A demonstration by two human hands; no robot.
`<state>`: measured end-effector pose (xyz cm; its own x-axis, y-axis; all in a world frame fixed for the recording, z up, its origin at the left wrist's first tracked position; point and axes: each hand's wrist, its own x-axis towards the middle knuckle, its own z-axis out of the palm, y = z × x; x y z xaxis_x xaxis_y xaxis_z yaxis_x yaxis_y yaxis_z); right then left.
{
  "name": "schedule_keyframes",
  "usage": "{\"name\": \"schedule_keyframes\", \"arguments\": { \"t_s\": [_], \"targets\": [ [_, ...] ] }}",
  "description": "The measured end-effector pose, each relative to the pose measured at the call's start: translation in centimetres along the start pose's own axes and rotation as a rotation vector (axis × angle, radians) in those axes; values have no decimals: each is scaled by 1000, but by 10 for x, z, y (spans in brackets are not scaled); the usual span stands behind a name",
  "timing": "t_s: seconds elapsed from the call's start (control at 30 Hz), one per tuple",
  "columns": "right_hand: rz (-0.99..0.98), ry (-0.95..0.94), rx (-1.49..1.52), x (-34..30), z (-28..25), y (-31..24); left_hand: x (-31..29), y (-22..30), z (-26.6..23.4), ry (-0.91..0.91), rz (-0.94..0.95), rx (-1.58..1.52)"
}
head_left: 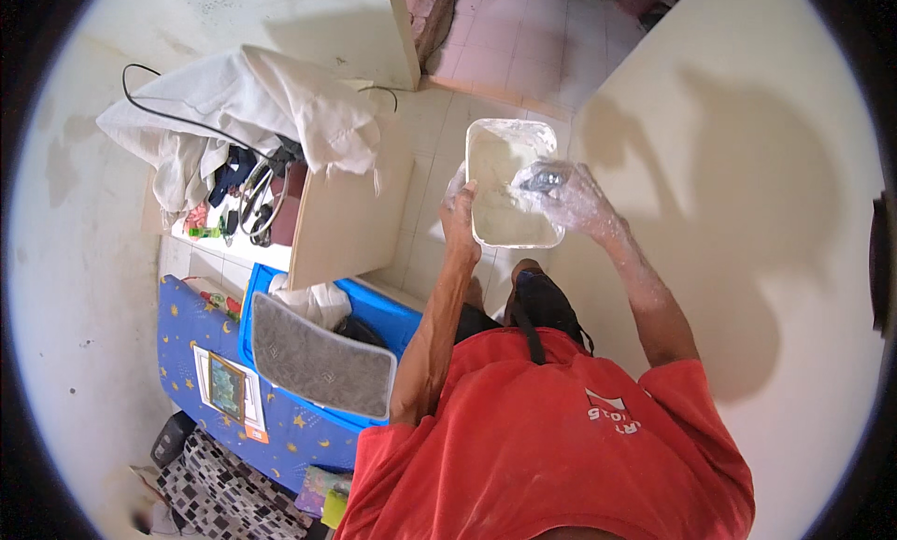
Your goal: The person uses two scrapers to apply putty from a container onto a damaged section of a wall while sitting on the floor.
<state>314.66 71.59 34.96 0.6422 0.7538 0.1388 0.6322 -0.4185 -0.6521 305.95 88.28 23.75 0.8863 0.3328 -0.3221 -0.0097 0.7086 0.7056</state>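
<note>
A white rectangular tub [512, 244] is held up in front of me, its rim and walls smeared with pale paste. My left hand [459, 213] grips it by the left side, the thumb over the edge and the other fingers mostly hidden. Whitish paste [495, 199] lies inside the tub. Over the tub's right side, my powder-coated right hand [577, 204] is closed around a tool with a dark, shiny rounded end [544, 178]. The tool's other end is hidden, so its kind does not show.
Close on the right stands a pale wall [710, 194]. To the left, a cabinet [350, 213] bears white cloth [271, 101] and cables. A blue bin [374, 306] and a blue star-patterned mattress [187, 344] lie nearer. Beyond the tub, a doorway opens onto tiled floor [523, 35].
</note>
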Motion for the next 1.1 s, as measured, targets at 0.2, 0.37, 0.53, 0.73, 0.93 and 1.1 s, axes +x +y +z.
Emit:
{"name": "schedule_keyframes", "arguments": {
  "t_s": [0.2, 0.37, 0.53, 0.73, 0.93, 1.1],
  "targets": [
    [-75, -56, 11, 65, -33, 48, 75, -7, 45, 50, 117, -9],
    [-176, -82, -147, 158, -87, 121, 152, -10, 71, 130, 226, 7],
    [-156, -103, -130, 207, -103, 158, 204, 5, 117, 213, 344, -19],
    [-86, -89, 69, 259, -96, 164, 265, 12, 130, 410, 454, -122],
    [-199, -188, 277, 363, -97, 169, 317, 41, 103, 531, 422, -49],
    [-204, -538, 145, 442, -83, 177, 356, 88, 89, 471, 384, -17]
  ]
}}
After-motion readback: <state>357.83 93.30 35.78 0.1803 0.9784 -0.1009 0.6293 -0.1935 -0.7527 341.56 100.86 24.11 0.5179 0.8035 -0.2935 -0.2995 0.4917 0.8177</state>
